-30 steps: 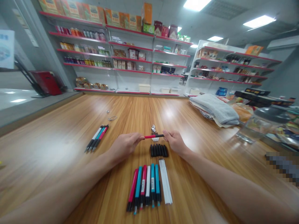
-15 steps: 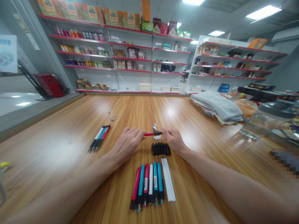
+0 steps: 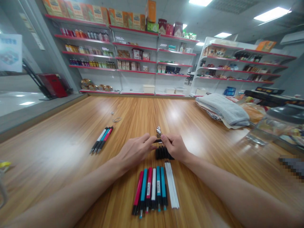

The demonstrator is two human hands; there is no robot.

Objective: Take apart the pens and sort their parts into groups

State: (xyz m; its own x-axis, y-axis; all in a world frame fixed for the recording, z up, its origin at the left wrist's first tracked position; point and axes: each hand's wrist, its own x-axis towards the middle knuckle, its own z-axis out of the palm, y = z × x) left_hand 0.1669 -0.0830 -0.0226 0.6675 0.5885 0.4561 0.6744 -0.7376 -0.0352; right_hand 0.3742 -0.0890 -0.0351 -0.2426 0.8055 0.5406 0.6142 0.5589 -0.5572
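Observation:
My left hand (image 3: 135, 152) and my right hand (image 3: 174, 147) meet above the wooden table (image 3: 71, 133), fingers pinched together on one pen; only its short black part (image 3: 157, 141) shows between them. Just below my right hand lies a row of black pen grips (image 3: 162, 153). Small silver springs (image 3: 158, 129) sit right behind the hands. Nearer me lie several red, teal and white pen barrels (image 3: 152, 190) side by side, with a bundle of white refills (image 3: 171, 185) to their right. Three assembled pens (image 3: 102, 139) lie to the left.
A metal ring (image 3: 117, 119) and a small bit lie far left. Folded striped cloth (image 3: 223, 110) and a clear jar with a dark lid (image 3: 277, 125) stand on the right. Store shelves (image 3: 142, 63) line the back wall.
My hands have come closer together, and the red barrel that showed between them is now hidden; only a short black section is visible. The view shifted slightly.

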